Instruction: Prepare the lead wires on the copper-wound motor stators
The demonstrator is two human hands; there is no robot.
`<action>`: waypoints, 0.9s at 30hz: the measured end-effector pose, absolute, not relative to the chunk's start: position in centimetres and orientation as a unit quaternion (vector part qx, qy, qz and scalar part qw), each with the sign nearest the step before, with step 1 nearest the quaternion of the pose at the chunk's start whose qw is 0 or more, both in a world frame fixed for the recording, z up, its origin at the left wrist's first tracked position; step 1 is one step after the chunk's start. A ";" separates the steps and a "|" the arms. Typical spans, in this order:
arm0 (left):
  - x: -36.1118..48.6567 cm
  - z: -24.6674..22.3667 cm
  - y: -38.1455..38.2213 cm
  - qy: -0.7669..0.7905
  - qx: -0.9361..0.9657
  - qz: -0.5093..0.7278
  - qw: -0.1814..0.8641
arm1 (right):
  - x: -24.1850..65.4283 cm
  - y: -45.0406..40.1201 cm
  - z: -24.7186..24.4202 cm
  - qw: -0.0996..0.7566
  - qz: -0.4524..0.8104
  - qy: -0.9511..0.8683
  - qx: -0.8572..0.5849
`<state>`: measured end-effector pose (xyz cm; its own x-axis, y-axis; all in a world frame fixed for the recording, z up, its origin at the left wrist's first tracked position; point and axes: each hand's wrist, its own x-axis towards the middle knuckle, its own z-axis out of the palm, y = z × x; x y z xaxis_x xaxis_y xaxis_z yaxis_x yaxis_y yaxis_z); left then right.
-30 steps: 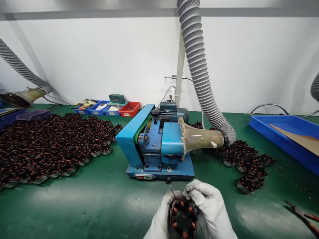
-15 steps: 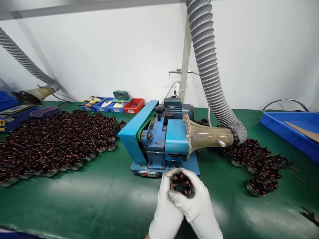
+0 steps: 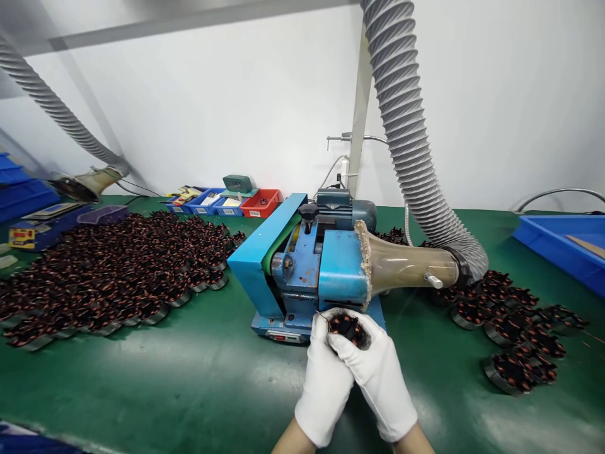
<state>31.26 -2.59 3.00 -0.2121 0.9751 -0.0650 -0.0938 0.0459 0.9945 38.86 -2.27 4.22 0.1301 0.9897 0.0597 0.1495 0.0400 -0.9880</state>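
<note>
Your head camera is looking forward and down from close above the table, facing the blue machine (image 3: 302, 265) straight ahead.

A second ago I held the stator (image 3: 348, 329) low and near me, its open face turned up at me; now my left hand (image 3: 325, 372) and right hand (image 3: 377, 372) have carried it forward until it sits right at the front of the blue machine (image 3: 307, 271). My grip has closed round it, so only its top shows. It may be touching the machine, but my gloves hide that.
</note>
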 end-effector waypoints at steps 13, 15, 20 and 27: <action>27.7 3.3 -8.1 0.395 0.262 0.467 0.746 | 43.2 -8.9 4.6 0.550 0.562 -0.509 -0.351; 28.0 3.7 -8.0 0.378 0.224 0.443 0.782 | 43.5 -8.9 5.4 0.527 0.504 -0.579 -0.364; 29.4 3.8 -7.3 0.315 0.134 0.409 0.846 | 42.0 -8.4 5.8 0.576 0.516 -0.497 -0.393; 28.4 3.5 -7.5 0.328 0.162 0.414 0.833 | 41.8 -8.5 6.5 0.620 0.655 -0.223 -0.370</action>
